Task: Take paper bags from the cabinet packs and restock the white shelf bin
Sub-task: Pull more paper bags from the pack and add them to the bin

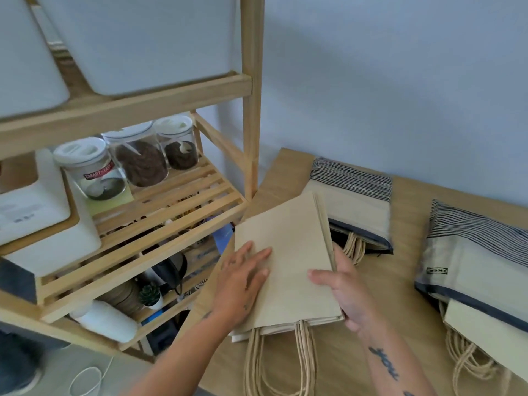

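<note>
Two hands steady the stack of paper bags (285, 252) over the cabinet top (408, 195): the left hand (243, 278) lies flat on it, the right hand (343, 290) grips its edge. Tilted toward the white bin (143, 38), loose bags may slide apart. Both striped packs (354, 207) hold more bags, handles poking out.

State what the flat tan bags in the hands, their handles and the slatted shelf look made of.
The flat tan bags: matte kraft paper, sharp fold creases; looped handles: twisted paper cord, apparently, ribbed strands; slatted shelf: pale wood, likely unvarnished, faint grain.
</note>
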`<action>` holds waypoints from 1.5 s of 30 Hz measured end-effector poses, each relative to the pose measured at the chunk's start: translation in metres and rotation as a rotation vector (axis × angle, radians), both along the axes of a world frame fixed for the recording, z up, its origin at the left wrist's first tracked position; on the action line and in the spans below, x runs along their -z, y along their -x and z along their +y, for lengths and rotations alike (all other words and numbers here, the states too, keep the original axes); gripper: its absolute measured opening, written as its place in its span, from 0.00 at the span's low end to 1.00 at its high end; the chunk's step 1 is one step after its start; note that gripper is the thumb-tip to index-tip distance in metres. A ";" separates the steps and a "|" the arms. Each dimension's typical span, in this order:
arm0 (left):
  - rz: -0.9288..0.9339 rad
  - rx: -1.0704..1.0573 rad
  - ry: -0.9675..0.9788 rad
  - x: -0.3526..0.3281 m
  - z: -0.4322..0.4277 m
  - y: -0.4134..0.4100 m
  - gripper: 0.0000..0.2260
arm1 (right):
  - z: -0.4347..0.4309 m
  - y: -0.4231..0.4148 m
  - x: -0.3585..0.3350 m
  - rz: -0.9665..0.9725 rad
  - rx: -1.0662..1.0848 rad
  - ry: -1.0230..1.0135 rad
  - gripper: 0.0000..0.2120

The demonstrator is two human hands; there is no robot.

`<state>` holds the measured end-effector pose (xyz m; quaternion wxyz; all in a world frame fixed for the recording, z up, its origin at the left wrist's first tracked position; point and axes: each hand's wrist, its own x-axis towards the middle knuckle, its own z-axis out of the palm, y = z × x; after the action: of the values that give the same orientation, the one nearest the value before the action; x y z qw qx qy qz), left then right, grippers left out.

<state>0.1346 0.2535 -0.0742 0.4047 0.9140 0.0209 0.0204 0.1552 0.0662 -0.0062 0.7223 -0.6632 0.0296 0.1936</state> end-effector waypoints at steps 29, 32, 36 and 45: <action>-0.093 0.060 0.333 -0.063 -0.002 -0.005 0.17 | 0.025 -0.016 -0.041 -0.118 -0.253 -0.065 0.25; -0.046 0.036 0.453 -0.071 0.004 -0.005 0.18 | 0.032 -0.013 -0.039 -0.111 -0.269 -0.105 0.29; 0.000 0.025 0.569 -0.075 0.006 -0.006 0.22 | 0.041 -0.012 -0.040 -0.138 -0.260 -0.088 0.27; 0.066 0.044 0.770 -0.082 0.013 -0.011 0.26 | 0.040 -0.016 -0.043 -0.129 -0.329 -0.103 0.24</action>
<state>0.1451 0.2661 0.0081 0.7177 0.6955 0.0206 -0.0270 0.1716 0.1057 0.0370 0.7144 -0.6322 -0.1355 0.2676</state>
